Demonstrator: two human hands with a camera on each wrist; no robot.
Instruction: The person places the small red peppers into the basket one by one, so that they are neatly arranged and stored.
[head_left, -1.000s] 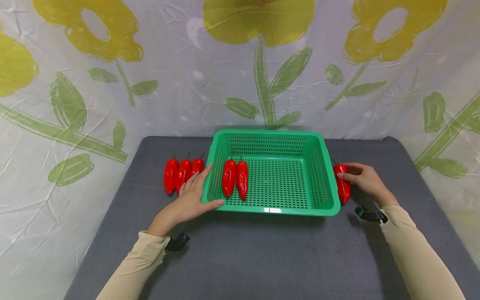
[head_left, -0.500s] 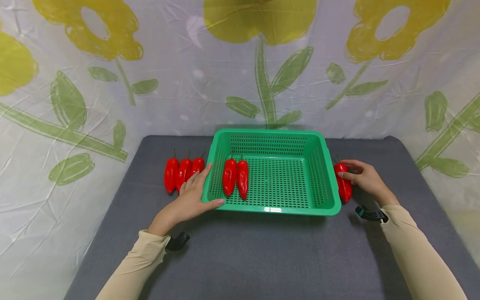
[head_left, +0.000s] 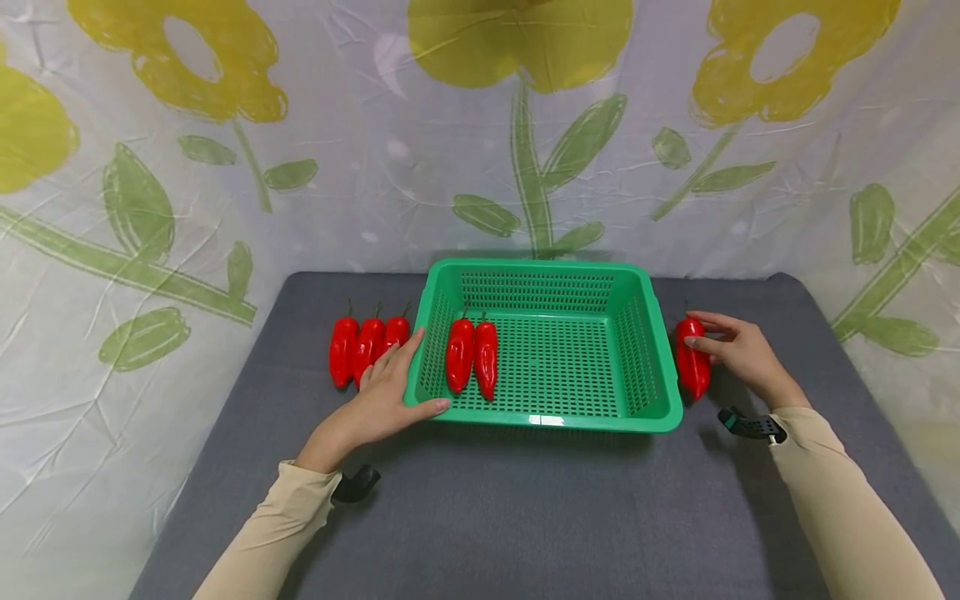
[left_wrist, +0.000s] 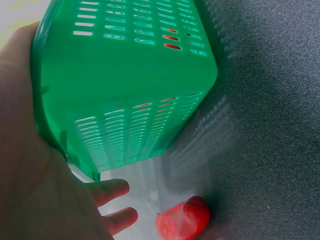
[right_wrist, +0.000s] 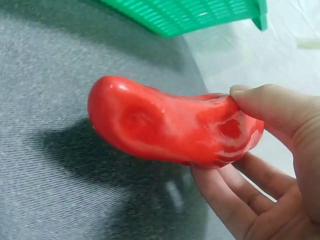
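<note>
In the head view my left hand (head_left: 378, 404) rests at the near left corner of a green slotted basket (head_left: 540, 420), thumb along the front rim and fingers stretched along the left side. To the basket's right, my right hand (head_left: 738, 350) pinches a glossy red pepper (head_left: 691, 367) between thumb and fingers. The right wrist view shows the same pepper (right_wrist: 160, 125) tilted over the table, its shadow below it. Two red peppers, one (head_left: 460, 357) beside the other (head_left: 486, 358), lie in the left part of the basket, stems pointing away.
Left of the basket, three more red peppers lie in a row: an outer one (head_left: 343, 350), a middle one (head_left: 367, 346) and one (head_left: 395, 330) partly hidden by my left hand. A dark grey cloth (head_left: 517, 517) covers the table. A flower-printed curtain (head_left: 360, 192) hangs behind.
My right hand has shifted slightly to the right and away with the pepper, which now stands farther from the basket's side. The left hand and the basket have stayed put.
</note>
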